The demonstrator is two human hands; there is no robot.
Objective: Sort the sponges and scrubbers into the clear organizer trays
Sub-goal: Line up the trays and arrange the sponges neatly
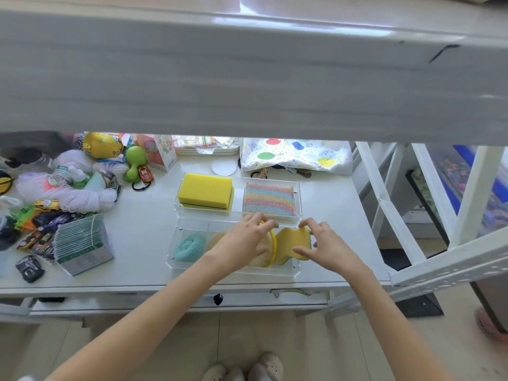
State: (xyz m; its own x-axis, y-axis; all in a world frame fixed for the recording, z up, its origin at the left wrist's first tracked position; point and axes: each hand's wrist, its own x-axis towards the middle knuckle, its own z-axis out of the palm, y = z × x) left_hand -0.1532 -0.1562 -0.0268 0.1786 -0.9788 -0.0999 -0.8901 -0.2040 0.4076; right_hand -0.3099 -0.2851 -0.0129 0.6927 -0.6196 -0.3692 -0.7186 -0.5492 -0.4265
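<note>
Two clear organizer trays stand on the white table. The far tray holds a yellow block sponge on the left and a rainbow knitted scrubber on the right. The near tray holds a teal mesh scrubber at its left end. My left hand presses on a round beige scrubber with a yellow rim in the tray's middle. My right hand grips a wavy yellow sponge at the tray's right end, bending it.
Toy cars, white yarn, a green toy and a stack of packets crowd the table's left. A spotted bag and a white round lid lie behind the trays. A grey shelf overhangs above. White frame bars stand at right.
</note>
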